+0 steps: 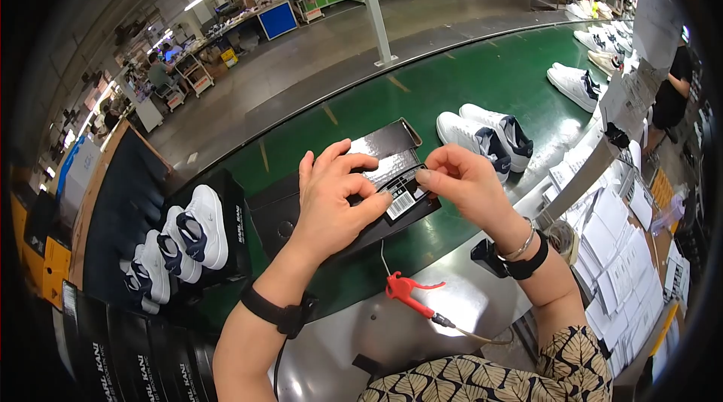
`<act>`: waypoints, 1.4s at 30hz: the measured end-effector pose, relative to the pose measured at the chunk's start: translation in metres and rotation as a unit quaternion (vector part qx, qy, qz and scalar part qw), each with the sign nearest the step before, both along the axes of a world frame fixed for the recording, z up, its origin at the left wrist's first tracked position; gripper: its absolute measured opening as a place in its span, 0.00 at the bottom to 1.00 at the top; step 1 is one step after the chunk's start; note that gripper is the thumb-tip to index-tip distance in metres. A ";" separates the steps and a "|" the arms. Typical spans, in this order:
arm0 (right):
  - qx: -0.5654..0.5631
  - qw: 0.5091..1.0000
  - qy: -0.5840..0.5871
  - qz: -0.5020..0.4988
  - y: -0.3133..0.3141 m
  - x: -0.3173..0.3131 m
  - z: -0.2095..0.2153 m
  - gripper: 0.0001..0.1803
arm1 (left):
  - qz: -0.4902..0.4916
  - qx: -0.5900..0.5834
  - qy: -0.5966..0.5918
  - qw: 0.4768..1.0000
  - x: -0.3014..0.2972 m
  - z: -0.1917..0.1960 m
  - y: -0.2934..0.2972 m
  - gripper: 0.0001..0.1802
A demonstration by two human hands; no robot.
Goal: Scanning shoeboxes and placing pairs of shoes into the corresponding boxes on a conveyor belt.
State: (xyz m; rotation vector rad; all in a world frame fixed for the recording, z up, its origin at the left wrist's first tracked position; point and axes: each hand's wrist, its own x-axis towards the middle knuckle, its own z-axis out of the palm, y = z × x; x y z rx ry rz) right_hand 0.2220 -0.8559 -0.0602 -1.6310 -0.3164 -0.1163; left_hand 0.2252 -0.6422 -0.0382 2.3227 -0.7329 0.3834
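Observation:
My left hand [333, 202] and my right hand [468, 185] meet over a black cardboard shoe box [369, 240] on the green conveyor belt. Between them is a small black-and-white barcode label [403, 201], slightly bowed along its top edge. Thumb and forefinger of each hand are closed at its two ends; the other left fingers are spread. Whether the label's back touches the box cannot be seen. Behind the hands, a glossy black flap [380, 149] of the box shows. A pair of white sneakers [486, 138] with dark collars stands just beyond my right hand.
A red air blow gun [407, 293] with a hose lies near the metal edge. White sneakers [203, 229] rest on black boxes at left, with stacked boxes [120, 357] nearer. Papers [614, 259] cover the right side. More sneakers [576, 85] stand farther along the green belt [309, 138].

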 end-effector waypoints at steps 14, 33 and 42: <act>-0.130 0.991 0.009 -0.009 0.006 -0.004 0.005 0.10 | -0.018 0.061 -0.014 0.998 -0.003 -0.001 0.015 0.10; -0.155 0.987 -0.041 -0.005 0.016 -0.006 -0.001 0.10 | -0.011 0.050 -0.042 0.998 -0.007 -0.005 0.027 0.10; -0.086 0.992 0.069 0.056 0.022 -0.004 0.000 0.07 | -0.002 0.027 -0.024 0.999 -0.008 -0.006 0.035 0.10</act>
